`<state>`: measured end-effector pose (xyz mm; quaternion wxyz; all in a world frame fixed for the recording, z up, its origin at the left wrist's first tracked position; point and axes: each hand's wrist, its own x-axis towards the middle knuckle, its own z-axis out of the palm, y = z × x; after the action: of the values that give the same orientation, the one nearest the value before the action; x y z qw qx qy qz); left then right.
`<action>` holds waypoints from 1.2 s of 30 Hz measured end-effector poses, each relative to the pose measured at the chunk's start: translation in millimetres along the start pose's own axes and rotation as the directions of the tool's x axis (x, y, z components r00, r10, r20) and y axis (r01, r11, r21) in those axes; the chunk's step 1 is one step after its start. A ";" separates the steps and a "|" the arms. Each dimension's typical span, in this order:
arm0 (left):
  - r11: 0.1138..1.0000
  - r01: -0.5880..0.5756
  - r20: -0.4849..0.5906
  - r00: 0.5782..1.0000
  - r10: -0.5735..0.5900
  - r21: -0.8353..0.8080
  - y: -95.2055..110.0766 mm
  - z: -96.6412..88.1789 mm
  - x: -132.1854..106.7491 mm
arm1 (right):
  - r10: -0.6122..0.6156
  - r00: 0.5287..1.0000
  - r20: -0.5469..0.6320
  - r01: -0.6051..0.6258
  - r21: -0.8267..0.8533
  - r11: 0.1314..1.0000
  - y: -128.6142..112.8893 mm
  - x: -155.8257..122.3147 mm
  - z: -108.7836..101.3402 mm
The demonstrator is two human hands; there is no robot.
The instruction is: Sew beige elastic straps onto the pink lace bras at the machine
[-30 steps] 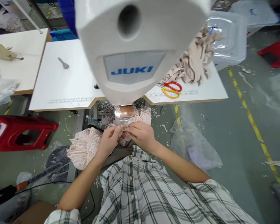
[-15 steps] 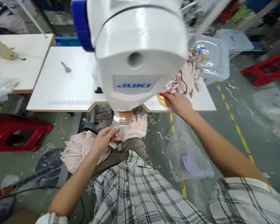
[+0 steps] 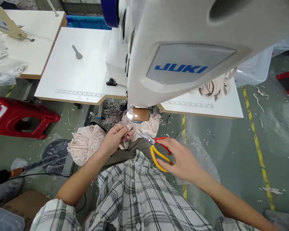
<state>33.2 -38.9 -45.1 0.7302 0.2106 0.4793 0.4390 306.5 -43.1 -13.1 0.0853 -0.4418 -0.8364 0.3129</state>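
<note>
My left hand pinches the edge of a pale pink lace garment just below the foot of a white JUKI sewing machine. The garment drapes down to the left over my lap. My right hand grips scissors with one red and one yellow handle. Their blades point left, toward the fabric held in my left hand. The machine head hides most of the table behind it.
A white sewing table carries a printed ruler along its front edge. Beige fabric strips lie at its right. A red plastic stool stands at the left, with clear plastic bags and thread scraps on the green floor.
My right hand left the fabric, reached to the table, picked up the scissors and brought them down beside my left hand. The view shifted closer under the machine head.
</note>
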 end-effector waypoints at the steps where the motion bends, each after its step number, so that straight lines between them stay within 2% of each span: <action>1: 1.000 -0.004 -0.001 1.000 0.004 0.031 0.0 1.0 -0.6 | -0.018 1.000 -0.011 0.018 -0.012 1.000 -4.5 5.5 2.0; 6: 0.977 -0.012 -0.020 1.000 0.017 0.214 1.4 5.8 -4.0 | -0.051 0.999 -0.012 0.051 -0.012 0.999 -5.8 28.5 9.5; 10: 0.956 -0.032 -0.055 0.997 0.050 0.293 3.5 4.4 -5.3 | -0.059 0.998 0.034 0.058 0.043 0.997 -2.1 32.2 11.3; 13: 0.963 -0.033 -0.048 0.998 0.047 0.268 6.5 0.4 -7.7 | -0.005 0.999 0.044 0.002 0.078 0.997 1.8 26.3 9.9; 17: 0.986 -0.039 -0.025 0.999 0.043 0.162 9.5 -3.2 -10.5 | 0.086 0.996 -0.001 -0.085 0.141 0.986 3.4 15.8 7.8; 22: 0.996 -0.076 -0.065 0.995 0.080 0.055 5.8 -4.9 -7.4 | 0.075 0.996 0.044 -0.082 0.173 0.981 -6.0 18.5 11.4; 30: 0.937 -0.144 -0.070 0.982 0.175 0.319 5.8 -6.7 -9.4 | 0.061 0.997 0.039 -0.068 0.204 0.977 -15.6 43.9 25.2; 36: 0.916 -0.146 -0.093 0.977 0.194 0.374 10.3 -6.8 -11.8 | 0.093 0.992 0.089 -0.112 0.244 0.963 -16.0 53.2 23.1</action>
<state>20.8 -44.2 -34.5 0.6050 0.3549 0.5783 0.4166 254.2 -17.9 -28.9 0.0914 -0.4580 -0.7692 0.4361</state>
